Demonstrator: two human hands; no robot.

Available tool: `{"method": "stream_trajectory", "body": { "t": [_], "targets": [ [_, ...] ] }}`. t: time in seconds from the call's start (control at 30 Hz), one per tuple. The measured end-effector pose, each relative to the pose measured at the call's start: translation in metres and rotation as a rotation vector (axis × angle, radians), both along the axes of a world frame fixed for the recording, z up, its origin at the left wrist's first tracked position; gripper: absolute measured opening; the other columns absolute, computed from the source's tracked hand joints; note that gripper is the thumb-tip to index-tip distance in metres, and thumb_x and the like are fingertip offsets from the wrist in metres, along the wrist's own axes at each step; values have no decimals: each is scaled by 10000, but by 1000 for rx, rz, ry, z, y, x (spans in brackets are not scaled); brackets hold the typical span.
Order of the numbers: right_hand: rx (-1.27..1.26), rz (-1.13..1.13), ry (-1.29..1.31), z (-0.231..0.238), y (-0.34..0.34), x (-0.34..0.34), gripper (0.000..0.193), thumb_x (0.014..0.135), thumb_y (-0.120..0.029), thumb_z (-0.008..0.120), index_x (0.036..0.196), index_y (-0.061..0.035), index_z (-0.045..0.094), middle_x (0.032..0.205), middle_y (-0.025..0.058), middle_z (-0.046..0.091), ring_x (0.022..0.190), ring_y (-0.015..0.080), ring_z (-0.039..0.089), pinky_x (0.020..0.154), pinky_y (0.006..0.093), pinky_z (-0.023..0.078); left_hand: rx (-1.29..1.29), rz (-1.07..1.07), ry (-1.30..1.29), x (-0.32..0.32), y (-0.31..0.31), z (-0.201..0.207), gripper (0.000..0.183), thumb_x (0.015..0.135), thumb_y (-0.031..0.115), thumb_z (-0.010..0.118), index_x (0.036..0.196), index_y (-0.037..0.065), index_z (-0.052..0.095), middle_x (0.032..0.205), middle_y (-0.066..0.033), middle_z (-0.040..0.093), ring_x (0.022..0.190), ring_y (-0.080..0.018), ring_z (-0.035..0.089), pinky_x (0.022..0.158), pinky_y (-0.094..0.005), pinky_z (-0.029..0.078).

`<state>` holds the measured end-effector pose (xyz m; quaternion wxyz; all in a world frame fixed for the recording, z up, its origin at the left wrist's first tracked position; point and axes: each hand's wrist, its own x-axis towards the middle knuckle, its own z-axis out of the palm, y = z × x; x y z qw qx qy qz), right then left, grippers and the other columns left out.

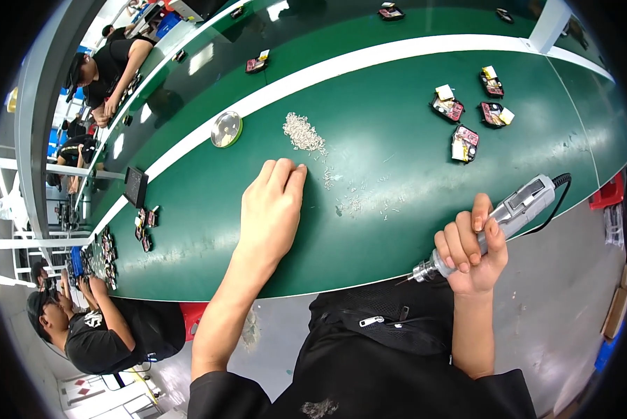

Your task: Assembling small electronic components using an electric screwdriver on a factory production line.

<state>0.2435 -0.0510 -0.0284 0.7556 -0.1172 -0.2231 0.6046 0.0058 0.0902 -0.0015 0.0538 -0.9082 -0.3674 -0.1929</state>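
The left hand (pixel 271 209) lies flat, fingers extended and holding nothing, just near of the screw pile (pixel 304 133) on the green table (pixel 209 230). The right hand (pixel 470 255) is clenched around the electric screwdriver (pixel 498 223) at the near edge, right. Good practice: isolate one screw with the fingertips, keeping the bit clear.

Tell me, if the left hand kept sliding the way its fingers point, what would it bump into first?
Probably the pile of small silvery screws. The left hand lies flat on the green mat, its fingers pointing at that pile, with only bare mat between.
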Motion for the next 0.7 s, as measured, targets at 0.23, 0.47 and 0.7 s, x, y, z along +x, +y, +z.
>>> {"method": "stream_trajectory", "body": {
  "t": [0.23, 0.47, 0.7],
  "targets": [
    [-30, 13, 37, 1, -1, 1, 156, 957, -221, 451, 878, -88, 435, 487, -31, 347, 404, 93, 369, 477, 271, 385, 140, -207, 236, -2, 11, 6, 168, 732, -27, 655, 887, -17, 589, 834, -85, 558, 720, -223, 568, 598, -330, 496],
    [-100, -17, 49, 5, -8, 4, 158, 954, -219, 447, 871, -85, 436, 491, -28, 348, 404, 95, 363, 483, 274, 384, -319, 88, -336, 0, -46, 1, 121, 828, -21, 593, 818, -3, 474, 737, -94, 539, 610, -181, 524, 592, -300, 447],
    [71, -51, 47, 32, 0, -7, 191, 975, -267, 397, 917, -98, 463, 517, -37, 382, 426, 94, 388, 494, 277, 386, -1054, -1, -1045, 8, -126, 6, 132, 954, 42, 465, 840, -18, 491, 792, -112, 591, 613, -98, 479, 560, -226, 413]
  ]
}}
